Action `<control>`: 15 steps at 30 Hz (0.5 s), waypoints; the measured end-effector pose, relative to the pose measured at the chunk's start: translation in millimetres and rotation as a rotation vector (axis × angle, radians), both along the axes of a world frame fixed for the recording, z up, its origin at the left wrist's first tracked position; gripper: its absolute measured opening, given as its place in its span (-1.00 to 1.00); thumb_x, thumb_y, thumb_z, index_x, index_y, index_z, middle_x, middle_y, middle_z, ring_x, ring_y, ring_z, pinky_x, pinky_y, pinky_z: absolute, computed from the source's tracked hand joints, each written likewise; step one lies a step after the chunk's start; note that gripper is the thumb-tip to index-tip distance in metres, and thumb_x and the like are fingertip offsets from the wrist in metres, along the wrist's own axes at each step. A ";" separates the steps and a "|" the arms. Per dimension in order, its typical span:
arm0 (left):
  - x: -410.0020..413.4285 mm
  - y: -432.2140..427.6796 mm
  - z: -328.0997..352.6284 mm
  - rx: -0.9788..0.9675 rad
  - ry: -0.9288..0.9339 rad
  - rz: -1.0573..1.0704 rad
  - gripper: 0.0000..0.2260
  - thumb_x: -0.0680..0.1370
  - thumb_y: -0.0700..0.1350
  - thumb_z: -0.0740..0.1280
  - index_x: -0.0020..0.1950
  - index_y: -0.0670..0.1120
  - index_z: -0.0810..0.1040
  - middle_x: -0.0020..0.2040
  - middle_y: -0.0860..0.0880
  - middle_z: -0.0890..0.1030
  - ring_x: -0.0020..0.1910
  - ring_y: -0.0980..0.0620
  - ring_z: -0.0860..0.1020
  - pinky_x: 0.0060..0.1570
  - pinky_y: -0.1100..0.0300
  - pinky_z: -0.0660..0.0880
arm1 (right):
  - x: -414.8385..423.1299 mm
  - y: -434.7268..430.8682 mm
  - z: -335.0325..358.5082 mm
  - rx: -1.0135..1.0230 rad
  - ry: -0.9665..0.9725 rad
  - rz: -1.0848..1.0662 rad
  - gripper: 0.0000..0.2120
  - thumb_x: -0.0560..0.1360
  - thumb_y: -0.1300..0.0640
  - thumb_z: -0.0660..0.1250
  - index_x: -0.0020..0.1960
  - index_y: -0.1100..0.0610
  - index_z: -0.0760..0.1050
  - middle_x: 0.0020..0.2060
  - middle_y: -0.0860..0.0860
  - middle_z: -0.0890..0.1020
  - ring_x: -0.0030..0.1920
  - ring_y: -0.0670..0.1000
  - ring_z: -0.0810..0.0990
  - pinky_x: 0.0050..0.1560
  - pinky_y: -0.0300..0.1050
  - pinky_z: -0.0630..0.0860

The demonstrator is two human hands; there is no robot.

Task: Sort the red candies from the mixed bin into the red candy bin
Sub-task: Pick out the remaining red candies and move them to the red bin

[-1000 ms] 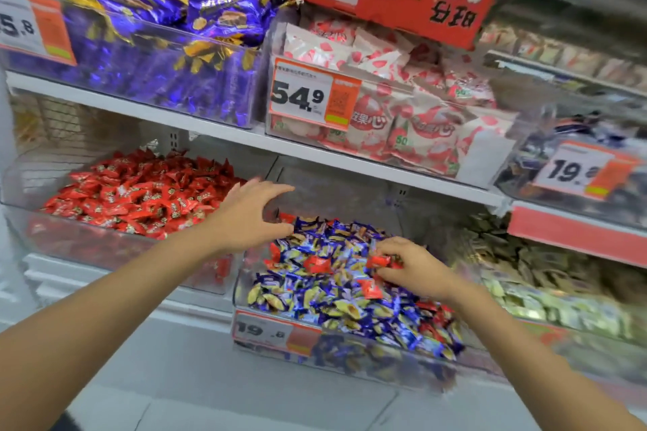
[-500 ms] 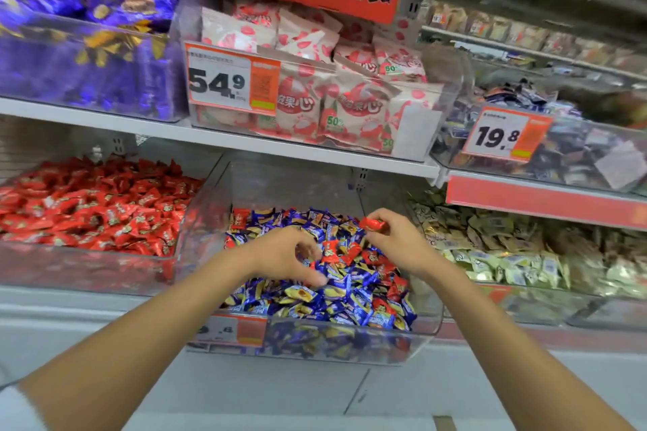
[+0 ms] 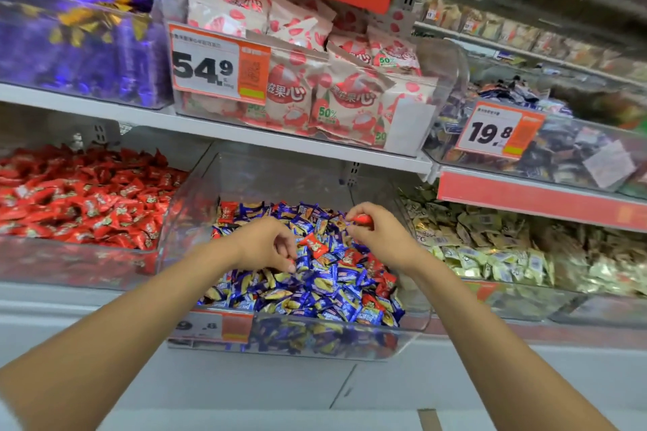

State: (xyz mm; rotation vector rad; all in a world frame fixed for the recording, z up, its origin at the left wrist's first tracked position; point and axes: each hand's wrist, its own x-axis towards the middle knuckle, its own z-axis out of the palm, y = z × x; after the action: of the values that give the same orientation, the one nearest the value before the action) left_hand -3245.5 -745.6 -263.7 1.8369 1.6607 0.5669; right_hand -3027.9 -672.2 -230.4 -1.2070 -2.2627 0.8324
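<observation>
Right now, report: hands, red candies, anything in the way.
Right hand pinches a red candy over mixed bin. Left hand curled into it, grip unclear. Red candy bin alongside, left; only bin walls between.

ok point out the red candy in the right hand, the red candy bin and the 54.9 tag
red candy (image 3: pixel 362 219): head view, wrapper pinched in the right hand (image 3: pixel 385 241)
red candy bin (image 3: pixel 70 264): head view, clear front wall
54.9 tag (image 3: pixel 218 68): head view, its printed face
</observation>
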 end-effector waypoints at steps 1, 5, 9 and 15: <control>-0.1 1.3 1.9 0.000 -0.023 0.007 -0.84 0.39 -0.18 0.52 -0.19 0.01 0.57 -0.24 0.03 0.59 -0.25 0.12 0.56 -0.17 0.29 0.50 | 4.3 -2.8 4.5 -0.011 0.008 -0.016 -0.81 0.56 0.28 0.24 0.04 0.00 0.48 0.08 0.14 0.49 -0.25 0.04 0.56 -0.28 -0.20 0.48; 2.1 9.6 8.5 0.092 -0.090 0.108 -0.83 0.48 -0.15 0.44 0.04 0.02 0.58 0.01 0.02 0.59 -0.08 0.07 0.58 0.01 0.14 0.49 | 19.7 -15.0 10.0 -0.066 -0.059 -0.074 -0.70 0.55 0.36 0.17 0.17 0.09 0.52 0.15 0.01 0.34 -0.54 -0.12 0.36 -0.56 -0.30 0.27; 15.2 20.8 -0.3 0.140 -0.089 0.135 -0.73 0.56 -0.13 0.33 0.27 -0.01 0.54 0.32 0.01 0.49 0.21 0.01 0.50 0.15 0.15 0.43 | 18.3 -23.2 -8.6 -0.082 -0.135 -0.104 -0.77 0.52 0.10 0.36 0.17 0.09 0.52 0.09 0.20 0.45 -0.24 0.07 0.56 -0.21 -0.09 0.46; 25.2 30.1 -17.3 0.108 -0.053 0.165 -0.83 0.44 -0.01 0.47 -0.01 0.07 0.57 0.23 -0.05 0.53 0.20 -0.06 0.49 0.14 0.12 0.42 | 5.2 -10.5 -34.2 -0.016 -0.215 -0.051 -0.79 0.48 -0.04 0.40 -0.11 -0.01 0.38 -0.09 -0.02 0.39 -0.19 -0.07 0.41 -0.24 -0.23 0.31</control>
State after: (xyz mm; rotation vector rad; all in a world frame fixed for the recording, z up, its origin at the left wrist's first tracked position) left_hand -3220.4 -715.5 -281.0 1.7534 1.7880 0.7824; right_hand -3022.6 -682.7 -264.6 -1.4154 -2.3847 0.7332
